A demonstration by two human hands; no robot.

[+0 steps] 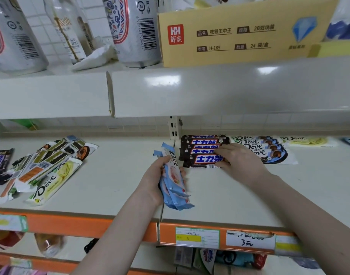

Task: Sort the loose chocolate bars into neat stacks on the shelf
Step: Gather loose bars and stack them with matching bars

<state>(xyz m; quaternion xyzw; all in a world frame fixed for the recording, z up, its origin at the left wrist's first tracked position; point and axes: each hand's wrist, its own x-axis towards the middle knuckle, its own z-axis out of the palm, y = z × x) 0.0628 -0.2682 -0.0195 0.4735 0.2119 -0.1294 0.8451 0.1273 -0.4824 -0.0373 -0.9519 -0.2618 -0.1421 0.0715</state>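
Note:
My left hand [156,175] grips a small bundle of light-blue Dove bars [175,181] above the middle of the shelf [118,187]. My right hand [239,159] rests on the right end of the front bar in a row of dark Snickers bars [201,149], fingers curled onto its wrapper. Right of that row lies a stack of white-and-dark Dove bars [269,149], then a yellow Dove bar [306,140]. A loose heap of mixed bars [43,167] lies at the shelf's left, with a yellow-green Dove bar [53,185] in front and a dark Snickers bar [1,161] at the far left.
An upper shelf [209,90] overhangs the work area, carrying white bottles [134,30] and a yellow carton [239,32]. The orange shelf edge [90,225] with price labels [197,238] runs along the front. More goods sit on the shelf below.

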